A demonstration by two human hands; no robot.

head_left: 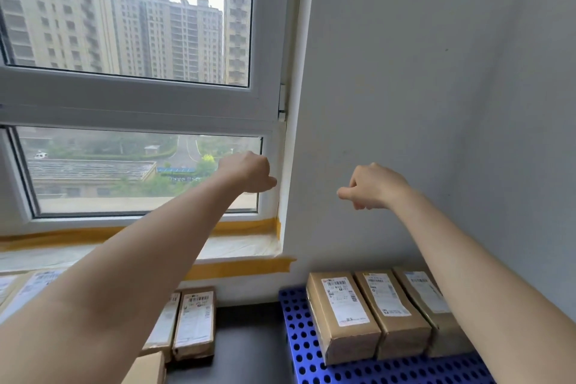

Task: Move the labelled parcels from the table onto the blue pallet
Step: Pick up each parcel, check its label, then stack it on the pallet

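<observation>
I see both arms raised, left hand [247,172] and right hand [372,185] curled into empty fists. Far below my right fingers, three brown parcels [343,315] with white barcode labels stand side by side, touching, on the perforated blue pallet [300,349]. Below my left fingers, more labelled parcels [194,323] lie on the dark table [249,349].

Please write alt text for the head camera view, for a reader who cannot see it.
Both bare arms stretch forward, the left hand and right hand curled into empty fists, raised before a window and grey wall. Below, three labelled parcels sit side by side on the blue pallet; more parcels lie at left.
</observation>
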